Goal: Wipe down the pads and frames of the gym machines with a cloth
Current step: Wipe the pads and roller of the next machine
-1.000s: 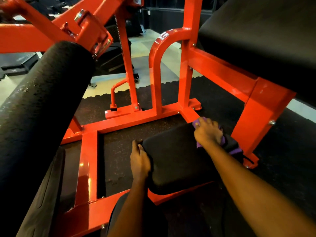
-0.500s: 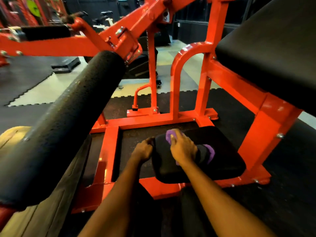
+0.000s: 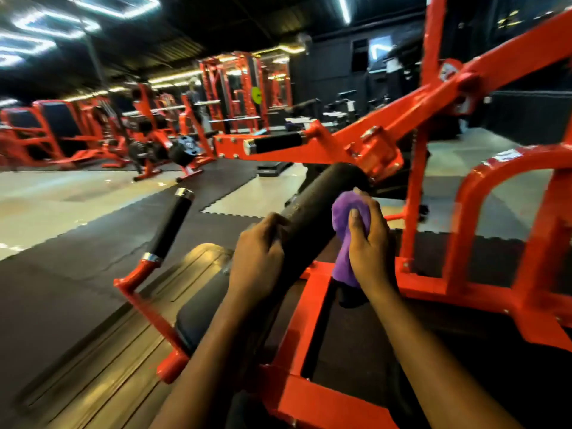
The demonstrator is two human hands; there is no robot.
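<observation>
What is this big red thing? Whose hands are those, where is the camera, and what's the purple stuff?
This is a gym, and the big red thing is an exercise machine. Its red metal frame carries a black padded roller. The picture comes from a camera worn on a person's head. It looks forward and down, so you see that person's own two arms reaching out. The left hand grips the roller, with its fingers curled over it. The right hand holds a purple cloth against the roller, which is how the person wipes it clean. To the left, a black handle sticks up from the machine. Farther back there are more red machines, but they look blurry.
</observation>
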